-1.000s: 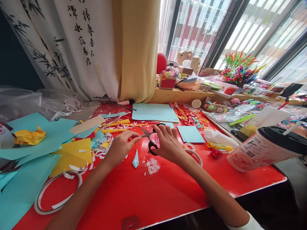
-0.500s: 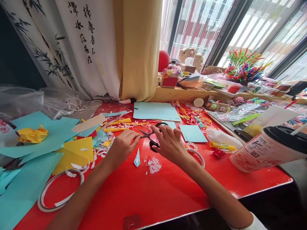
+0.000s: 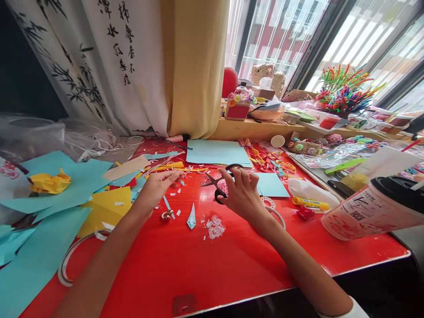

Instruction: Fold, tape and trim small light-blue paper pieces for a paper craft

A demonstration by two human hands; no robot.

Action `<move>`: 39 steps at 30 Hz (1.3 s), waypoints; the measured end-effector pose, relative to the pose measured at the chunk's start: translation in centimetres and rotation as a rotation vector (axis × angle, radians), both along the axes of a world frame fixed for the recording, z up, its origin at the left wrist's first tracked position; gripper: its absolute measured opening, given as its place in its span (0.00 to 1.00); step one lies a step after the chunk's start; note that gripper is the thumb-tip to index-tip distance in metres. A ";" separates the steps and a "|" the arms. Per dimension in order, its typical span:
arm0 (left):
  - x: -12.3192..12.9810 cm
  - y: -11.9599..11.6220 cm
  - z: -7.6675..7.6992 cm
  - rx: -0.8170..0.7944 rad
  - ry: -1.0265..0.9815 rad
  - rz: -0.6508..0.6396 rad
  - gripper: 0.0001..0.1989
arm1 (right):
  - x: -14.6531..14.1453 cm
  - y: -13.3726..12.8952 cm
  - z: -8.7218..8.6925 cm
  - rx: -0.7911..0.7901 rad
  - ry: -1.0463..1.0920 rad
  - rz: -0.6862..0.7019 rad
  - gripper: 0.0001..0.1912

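My right hand (image 3: 243, 194) grips a pair of scissors (image 3: 216, 181) by its black handles, blades parted and pointing left. To the left, my left hand (image 3: 159, 187) is closed in a pinch; whatever its fingertips hold is too small to make out. Below the scissors lies a folded light-blue paper piece (image 3: 191, 217), pointed at its top. A small gold bell (image 3: 167, 215) rests beside a thin blue paper strip (image 3: 168, 202), just below my left hand. Shredded white scraps (image 3: 215, 227) are heaped to the right of the folded piece.
Blue sheets (image 3: 218, 152) lie at the back of the red table (image 3: 198, 269). Large blue paper (image 3: 69, 181) and a tape roll (image 3: 64, 265) occupy the left. A glue stick (image 3: 310, 203) and a lidded cup (image 3: 357, 214) stand or lie on the right.
My left hand has moved left, away from the scissors' tips, uncovering the gold bell and blue strip. My right hand still holds the scissors, with the view shifted slightly.
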State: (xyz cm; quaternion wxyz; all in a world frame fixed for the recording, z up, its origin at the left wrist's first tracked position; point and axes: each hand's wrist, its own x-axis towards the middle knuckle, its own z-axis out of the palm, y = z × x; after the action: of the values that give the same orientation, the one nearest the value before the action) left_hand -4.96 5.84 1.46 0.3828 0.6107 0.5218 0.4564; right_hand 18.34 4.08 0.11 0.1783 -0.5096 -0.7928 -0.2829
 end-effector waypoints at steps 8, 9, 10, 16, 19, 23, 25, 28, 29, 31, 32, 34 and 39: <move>-3.4 0.9 0.3 0.066 0.421 0.208 0.11 | 0.1 0.3 -0.2 -0.010 0.008 0.015 0.35; -3.6 0.9 0.3 0.059 0.464 0.227 0.12 | 0.0 0.2 -0.3 -0.014 0.004 0.020 0.35; -3.7 0.9 0.4 0.045 0.507 0.247 0.13 | -0.1 0.2 -0.4 -0.020 0.001 0.027 0.35; -5.4 1.7 -0.1 -0.021 0.652 0.199 0.17 | -0.5 0.3 -1.1 -0.060 0.009 0.061 0.35; -6.2 2.2 -0.5 0.006 0.613 0.100 0.17 | -0.5 0.3 -1.2 -0.075 0.008 0.067 0.35; -6.2 2.8 -0.5 0.033 0.679 0.082 0.17 | -0.5 0.2 -1.3 -0.077 -0.003 0.075 0.34; -5.9 3.4 -0.4 0.052 0.730 0.078 0.16 | -0.5 0.2 -1.4 -0.073 -0.008 0.072 0.34; -5.6 5.1 -0.2 0.077 0.791 0.070 0.14 | -0.5 0.3 -1.5 -0.063 -0.008 0.059 0.34; -5.5 5.7 -0.1 0.091 0.806 0.067 0.14 | -0.4 0.3 -1.5 -0.061 -0.007 0.056 0.34; -5.5 6.8 -0.1 0.114 0.818 0.040 0.13 | -0.4 0.3 -1.5 -0.057 -0.005 0.056 0.35; -5.5 7.3 -0.2 0.121 0.819 0.018 0.13 | -0.4 0.3 -1.5 -0.056 -0.004 0.059 0.35; -5.6 7.9 -0.3 0.129 0.814 -0.030 0.13 | -0.3 0.3 -1.4 -0.058 -0.005 0.066 0.36; -5.5 8.1 -0.9 0.133 0.799 -0.092 0.15 | -0.4 0.1 -1.5 -0.077 -0.009 0.082 0.35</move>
State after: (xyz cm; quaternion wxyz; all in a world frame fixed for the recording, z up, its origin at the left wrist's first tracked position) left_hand -10.41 13.99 0.58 0.1294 0.7861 0.5709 0.1985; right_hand 17.90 4.21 -1.42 0.1664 -0.4818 -0.8241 -0.2471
